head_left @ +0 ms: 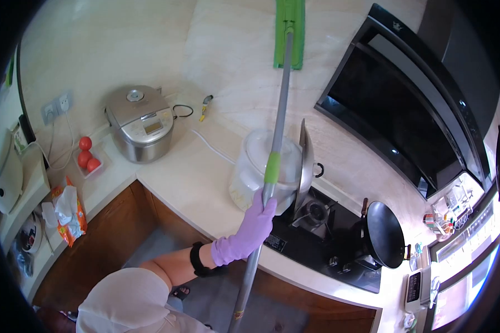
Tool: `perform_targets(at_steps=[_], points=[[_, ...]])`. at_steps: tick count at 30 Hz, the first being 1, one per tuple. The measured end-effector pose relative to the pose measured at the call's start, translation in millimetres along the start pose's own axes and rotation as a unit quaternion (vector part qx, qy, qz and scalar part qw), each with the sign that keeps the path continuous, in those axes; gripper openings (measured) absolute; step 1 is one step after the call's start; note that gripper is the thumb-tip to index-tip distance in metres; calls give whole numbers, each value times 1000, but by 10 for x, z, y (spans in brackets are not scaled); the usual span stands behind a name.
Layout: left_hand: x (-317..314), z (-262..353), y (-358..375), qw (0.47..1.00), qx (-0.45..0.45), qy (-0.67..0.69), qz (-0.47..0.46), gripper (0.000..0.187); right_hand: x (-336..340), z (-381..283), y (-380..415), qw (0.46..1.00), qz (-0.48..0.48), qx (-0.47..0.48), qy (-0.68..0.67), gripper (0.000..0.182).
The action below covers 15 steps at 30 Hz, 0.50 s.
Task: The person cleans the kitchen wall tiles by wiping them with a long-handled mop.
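Observation:
My left hand (pixel 249 226), in a purple rubber glove, is wrapped round the grey pole of a flat mop (pixel 281 114), just below its green grip section. The pole runs up and away from me. Its green mop head (pixel 289 50) lies against the pale wall, left of the range hood. Behind the pole, a white rounded appliance with a clear lid (pixel 245 177) stands on the counter, and a round metal lid (pixel 306 161) leans upright at its right. My right hand is outside the picture; the lower end of the pole runs off the bottom edge.
A black range hood (pixel 394 100) juts out at right, above the gas stove (pixel 339 252) with a wok (pixel 384 236). On the left counter are a rice cooker (pixel 141 125), red tomato-like items (pixel 85 160) and an orange packet (pixel 69 216). A white cord (pixel 211 147) crosses the counter.

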State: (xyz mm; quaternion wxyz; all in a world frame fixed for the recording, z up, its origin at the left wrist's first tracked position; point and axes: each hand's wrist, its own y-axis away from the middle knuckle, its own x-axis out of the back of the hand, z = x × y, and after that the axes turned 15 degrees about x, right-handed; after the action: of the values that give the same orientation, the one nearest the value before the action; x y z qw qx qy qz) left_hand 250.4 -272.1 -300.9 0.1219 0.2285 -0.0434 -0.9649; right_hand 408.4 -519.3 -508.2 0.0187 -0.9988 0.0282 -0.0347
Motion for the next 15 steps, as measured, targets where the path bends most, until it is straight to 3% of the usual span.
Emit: perform_targets(at_steps=[5, 8, 10, 11, 12, 14, 15], points=[[-331, 448, -311, 995, -86, -50, -25, 40, -32, -136, 8, 998, 26, 39, -35, 25], [-381, 506, -259, 996, -51, -72, -32, 42, -124, -462, -68, 997, 63, 0, -53, 25], [-368, 229, -320, 993, -79, -87, -13, 40, 101, -33, 120, 998, 40, -28, -43, 25], [-361, 64, -299, 989, -104, -100, 9, 38, 227, 209, 228, 998, 15, -57, -31, 38], [-358, -20, -179, 989, -106, -98, 8, 38, 264, 273, 286, 998, 14, -63, -9, 36], [-343, -179, 106, 996, 11, -84, 0, 41, 187, 154, 195, 998, 29, -47, 1, 32], [-345, -323, 186, 997, 9, -82, -1, 41, 157, 95, 153, 999, 35, -41, 1, 30]])
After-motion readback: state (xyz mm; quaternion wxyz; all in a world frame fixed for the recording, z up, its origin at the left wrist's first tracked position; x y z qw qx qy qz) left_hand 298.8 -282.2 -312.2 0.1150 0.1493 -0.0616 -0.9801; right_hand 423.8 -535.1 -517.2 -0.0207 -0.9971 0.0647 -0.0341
